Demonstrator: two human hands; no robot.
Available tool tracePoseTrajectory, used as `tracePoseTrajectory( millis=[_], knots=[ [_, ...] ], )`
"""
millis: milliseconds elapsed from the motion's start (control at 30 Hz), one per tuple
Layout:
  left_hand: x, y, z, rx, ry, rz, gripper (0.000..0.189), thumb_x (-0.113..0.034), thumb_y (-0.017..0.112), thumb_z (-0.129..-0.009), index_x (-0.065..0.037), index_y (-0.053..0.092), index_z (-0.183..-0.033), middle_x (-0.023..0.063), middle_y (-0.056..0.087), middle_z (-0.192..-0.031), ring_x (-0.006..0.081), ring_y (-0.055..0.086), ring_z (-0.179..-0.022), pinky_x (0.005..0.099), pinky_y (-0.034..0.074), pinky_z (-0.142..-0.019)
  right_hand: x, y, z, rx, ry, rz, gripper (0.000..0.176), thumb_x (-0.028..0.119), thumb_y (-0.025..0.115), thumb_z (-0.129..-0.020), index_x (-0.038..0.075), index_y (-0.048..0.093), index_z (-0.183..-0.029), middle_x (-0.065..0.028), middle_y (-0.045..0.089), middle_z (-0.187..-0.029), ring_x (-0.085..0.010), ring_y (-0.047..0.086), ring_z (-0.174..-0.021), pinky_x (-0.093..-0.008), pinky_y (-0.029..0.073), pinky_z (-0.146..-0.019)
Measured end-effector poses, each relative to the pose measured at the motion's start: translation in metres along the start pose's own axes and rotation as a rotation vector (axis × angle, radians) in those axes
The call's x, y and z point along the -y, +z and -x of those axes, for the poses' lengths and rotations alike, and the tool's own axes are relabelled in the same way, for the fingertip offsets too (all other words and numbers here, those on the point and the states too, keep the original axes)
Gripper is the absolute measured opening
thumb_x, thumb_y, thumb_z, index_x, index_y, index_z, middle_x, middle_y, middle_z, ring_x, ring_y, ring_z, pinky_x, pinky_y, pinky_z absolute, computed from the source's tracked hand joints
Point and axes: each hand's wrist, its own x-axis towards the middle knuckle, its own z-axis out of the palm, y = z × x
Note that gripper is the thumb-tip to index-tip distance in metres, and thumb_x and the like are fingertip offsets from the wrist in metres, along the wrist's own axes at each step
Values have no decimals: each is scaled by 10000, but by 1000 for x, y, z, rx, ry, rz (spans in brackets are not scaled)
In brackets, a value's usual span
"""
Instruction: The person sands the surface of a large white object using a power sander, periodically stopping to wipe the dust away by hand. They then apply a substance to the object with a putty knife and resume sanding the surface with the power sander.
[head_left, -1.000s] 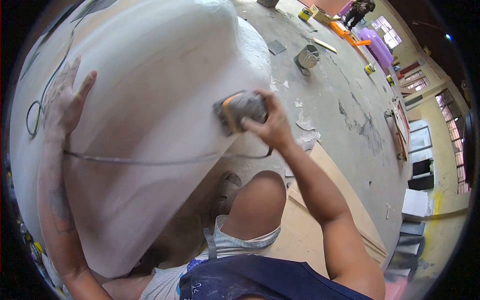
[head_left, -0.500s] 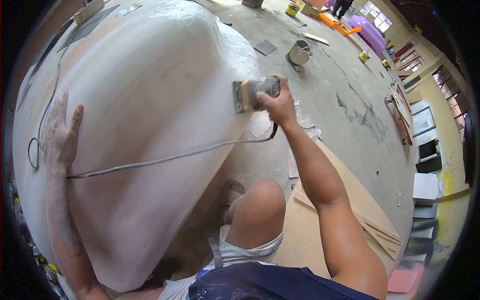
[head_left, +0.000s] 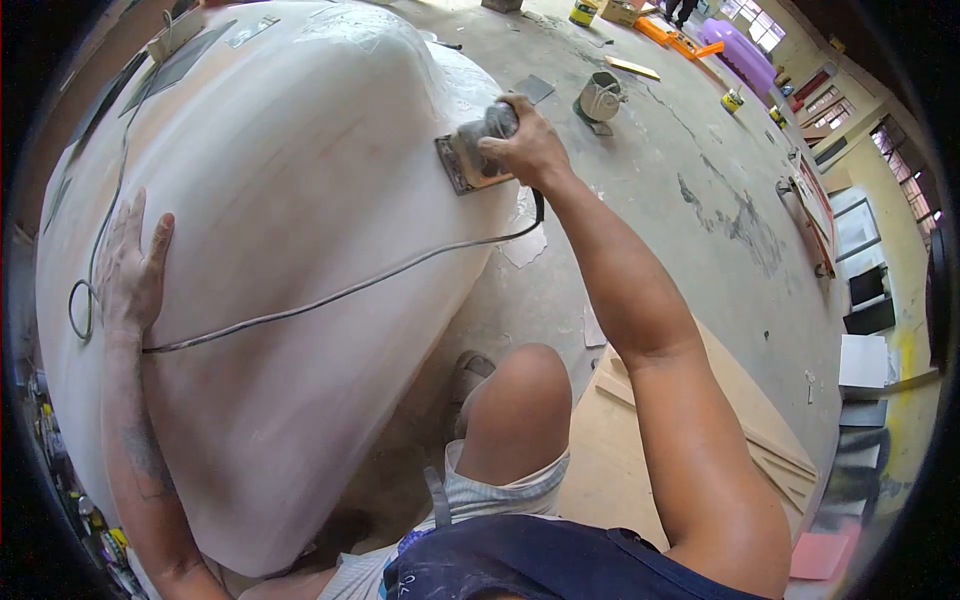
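Head cam, close in 1st: bent knee (head_left: pixel 530 390) juts up beside the big white form (head_left: pixel 300 220), prob. bracing the body for a lean over it. Wood board (head_left: pixel 602 450) lies by the knee on the floor (head_left: pixel 740 330), part hidden by the R arm (head_left: pixel 640 300). L hand (head_left: pixel 135 275) next: palm flat on the form's left flank, fingers near pressed together, thumb standing off. No pinch there; looks like a steadying hand, maybe taking body wt. too. R hand (head_left: pixel 530 150) out at the form's upper right edge, fingers wrapped over the grip of the sander (head_left: pixel 478 148), thumb on the near side, prob. so the square pad (head_left: pixel 450 165) can face the surface. Pad seems to touch, tho exact contact's hidden. Far-side fingertips: can't tell. Cord (head_left: pixel 330 294) leaves below the R hand, sags across the form to the L wrist (head_left: pixel 124 340) and seems to run under it, w/ a loop just beyond; that wrist may be pinning slack away from the pad. Farther out, bucket (head_left: pixel 601 97) on the floor, well apart from the sander. Way back: tin (head_left: pixel 583 12), orange piece (head_left: pixel 660 32), purple piece (head_left: pixel 738 55), plus a person's dark legs (head_left: pixel 685 10) at top edge.
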Motion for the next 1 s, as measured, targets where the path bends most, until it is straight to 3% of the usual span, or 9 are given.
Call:
tracePoseTrajectory(
  millis=[133,167,200,367,500,667,800,1000],
  knots=[
    [-6,-6,2,27,-2,-1,827,-697,419,-1051,-124,400,-1647,193,417,-1672,353,344,-1575,459,258,-1294,-37,-5,32,-98,179,-180,783,383,867,-736,127,545,-1402,-229,708,-1211,-383,705,-1109,-456,570,-968],
    [-6,-5,1,10,5,-10,829,-705,420,-1048,-126,414,-1641,185,432,-1664,343,362,-1566,455,267,-1289,-40,-4,45,-109,284,-337,767,371,867,-742,107,535,-1382,-218,713,-1156,-351,717,-1037,-448,583,-920],
    [-5,-1,1,-8,8,-19,831,-713,422,-1044,-128,428,-1634,178,447,-1656,333,379,-1558,452,277,-1284,-71,14,47,-185,255,-343,761,348,872,-751,83,520,-1371,-205,708,-1148,-316,715,-1001,-436,586,-894],
    [-6,0,1,-4,-11,-23,833,-720,423,-1041,-138,428,-1637,186,443,-1657,329,377,-1560,445,273,-1284,-97,26,77,-256,475,-623,759,312,890,-751,62,509,-1358,-191,710,-1173,-307,718,-1041,-423,582,-911],
    [-5,0,0,7,-21,-25,829,-715,426,-1042,-145,416,-1645,203,425,-1665,336,361,-1568,443,266,-1287,-99,25,65,-226,410,-439,754,340,873,-754,105,519,-1377,-219,709,-1206,-363,719,-1088,-450,578,-938],
    [-5,0,1,1,-21,-18,803,-703,432,-1045,-170,420,-1646,197,426,-1666,337,364,-1567,447,263,-1286,-36,-5,22,-41,278,-137,780,373,859,-748,129,527,-1410,-252,703,-1238,-431,698,-1144,-493,553,-1003],
    [-4,-2,2,1,-13,-11,791,-701,438,-1043,-181,434,-1640,189,433,-1664,340,374,-1560,466,265,-1281,-1,-9,-2,56,130,-76,781,405,851,-739,161,557,-1420,-260,686,-1257,-421,687,-1171,-484,551,-1010],
    [-6,-6,5,-3,-34,-5,811,-719,449,-1031,-178,441,-1635,198,448,-1651,346,386,-1552,486,273,-1273,39,1,56,176,-116,-74,770,356,834,-716,207,565,-1422,-237,640,-1195,-437,663,-1153,-487,546,-1006]
  ],
)
